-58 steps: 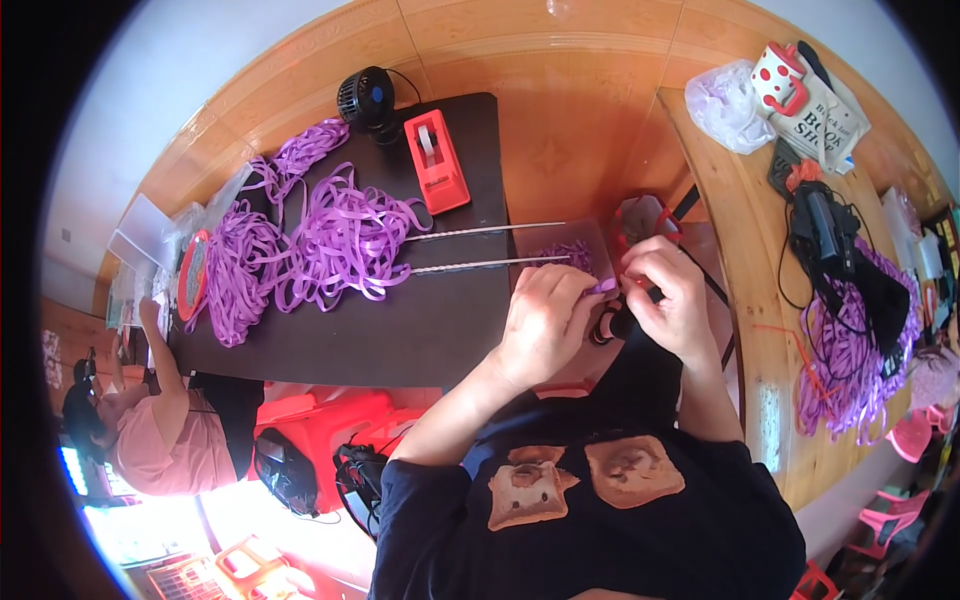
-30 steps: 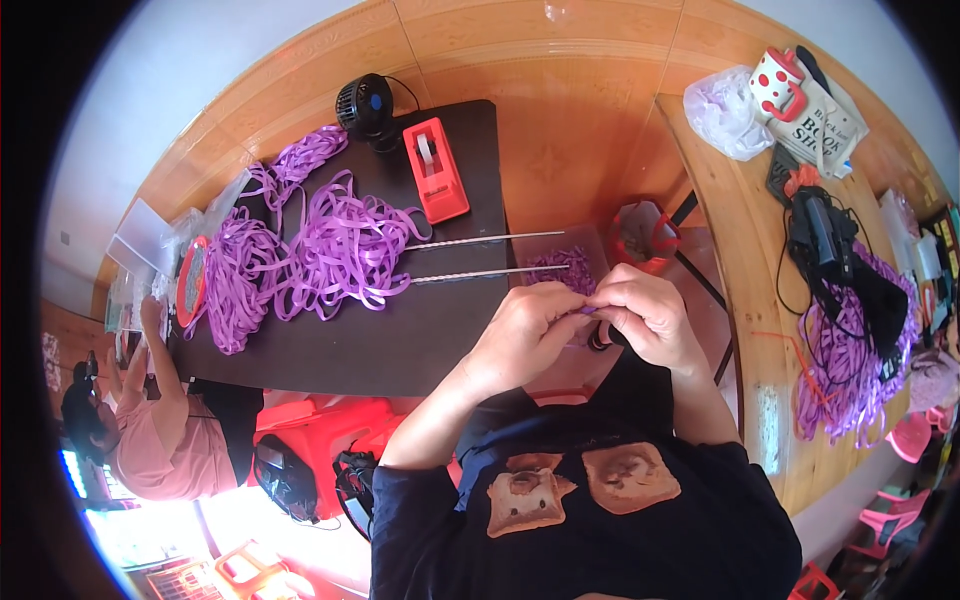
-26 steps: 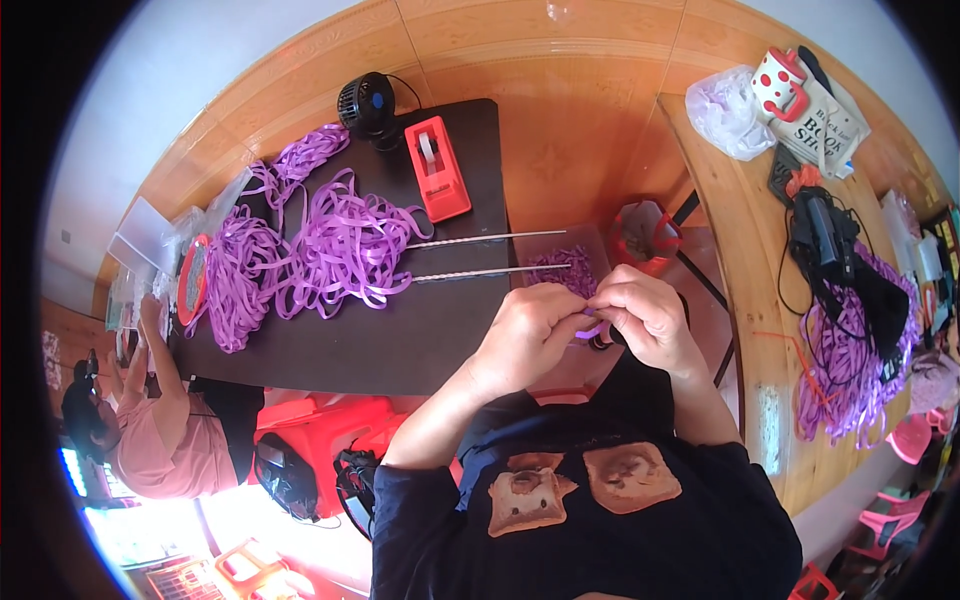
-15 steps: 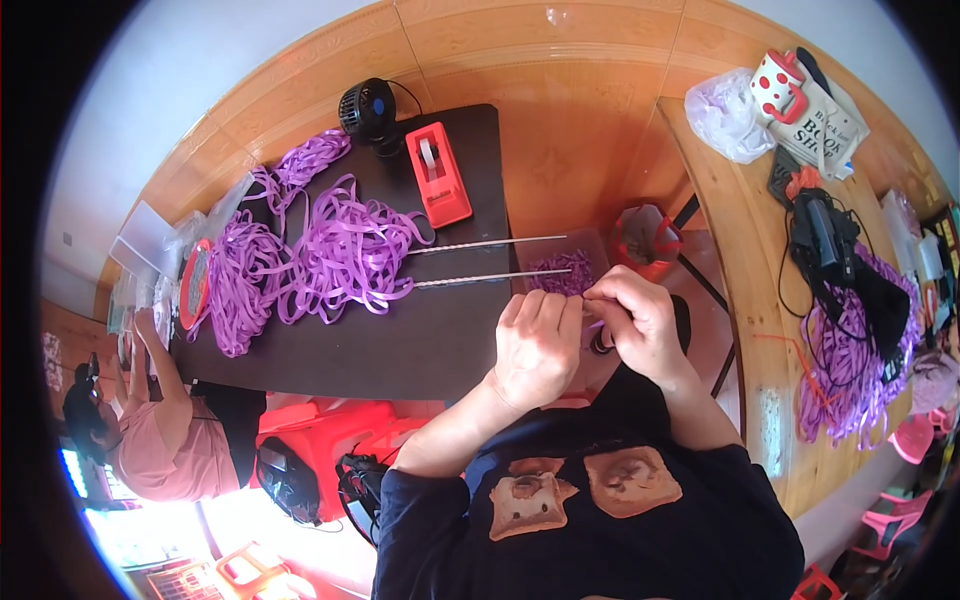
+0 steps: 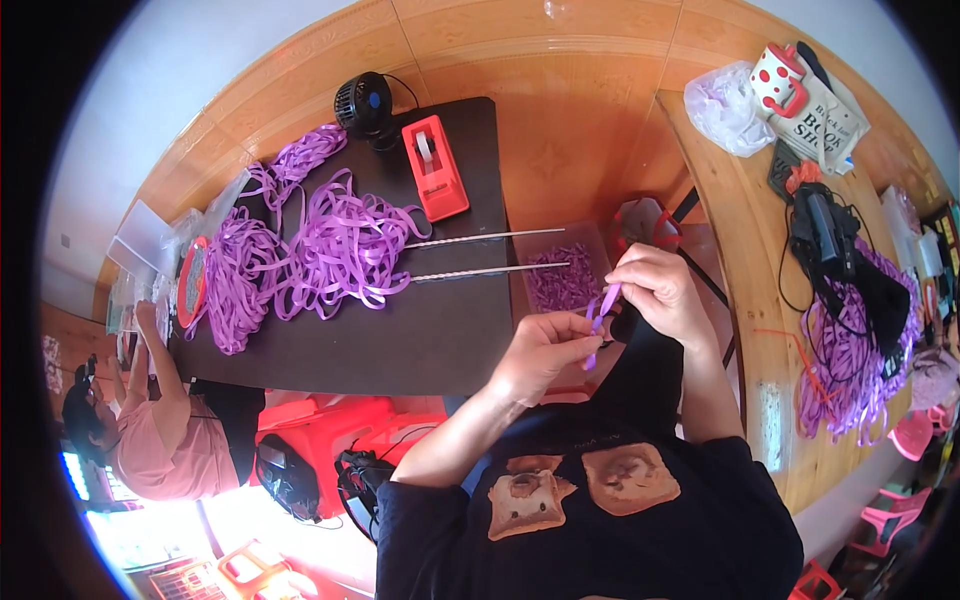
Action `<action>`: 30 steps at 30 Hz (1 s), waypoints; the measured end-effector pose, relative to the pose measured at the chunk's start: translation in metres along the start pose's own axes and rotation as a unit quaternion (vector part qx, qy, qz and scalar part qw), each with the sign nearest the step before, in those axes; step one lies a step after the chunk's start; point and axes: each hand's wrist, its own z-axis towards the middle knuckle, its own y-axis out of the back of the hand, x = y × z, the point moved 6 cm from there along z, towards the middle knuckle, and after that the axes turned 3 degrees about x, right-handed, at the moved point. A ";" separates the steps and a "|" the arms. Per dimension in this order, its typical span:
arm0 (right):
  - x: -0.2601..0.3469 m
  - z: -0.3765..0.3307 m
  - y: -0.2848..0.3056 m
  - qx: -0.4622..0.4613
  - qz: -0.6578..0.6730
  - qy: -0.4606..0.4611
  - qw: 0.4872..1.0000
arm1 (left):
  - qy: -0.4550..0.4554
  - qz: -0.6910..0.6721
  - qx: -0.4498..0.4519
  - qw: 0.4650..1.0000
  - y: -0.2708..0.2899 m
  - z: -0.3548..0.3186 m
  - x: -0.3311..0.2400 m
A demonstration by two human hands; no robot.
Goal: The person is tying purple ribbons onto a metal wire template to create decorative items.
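Note:
A short purple ribbon point(image 5: 611, 299) is stretched between my hands above my lap. My left hand point(image 5: 545, 352) pinches its lower part between thumb and fingers, and a loose end hangs below the fingertips. Higher and to the right, my right hand point(image 5: 657, 292) pinches the upper end. Just beyond my hands stands a clear plastic bin point(image 5: 597, 240) holding many small purple ribbon pieces point(image 5: 558, 285). Two twisted metal rods point(image 5: 470, 239) jut from the dark table toward the bin. Their left ends meet a large tangled heap of purple ribbon point(image 5: 350, 245).
On the dark table point(image 5: 420, 345) stand a red tape dispenser point(image 5: 437, 185) and a black fan point(image 5: 366, 107). A red bin point(image 5: 648, 222) is beyond my right hand. The wooden table point(image 5: 735, 250) at right bears more ribbon and bags. Another person point(image 5: 175, 445) works at far left.
My hands have moved apart, the left one lower and the right one up to the right. The purple ribbon, mostly hidden before, now shows between them.

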 end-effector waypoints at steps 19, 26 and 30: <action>-0.121 0.068 -0.066 -0.065 0.003 0.041 0.997 | -0.241 -0.017 -0.224 0.944 0.063 0.070 0.047; -0.130 0.077 -0.098 -0.063 0.087 0.020 0.994 | -0.276 -0.042 -0.281 0.918 0.088 0.068 0.050; -0.153 0.045 -0.129 -0.040 0.095 -0.027 0.994 | -0.260 -0.016 -0.250 0.933 0.091 0.063 0.063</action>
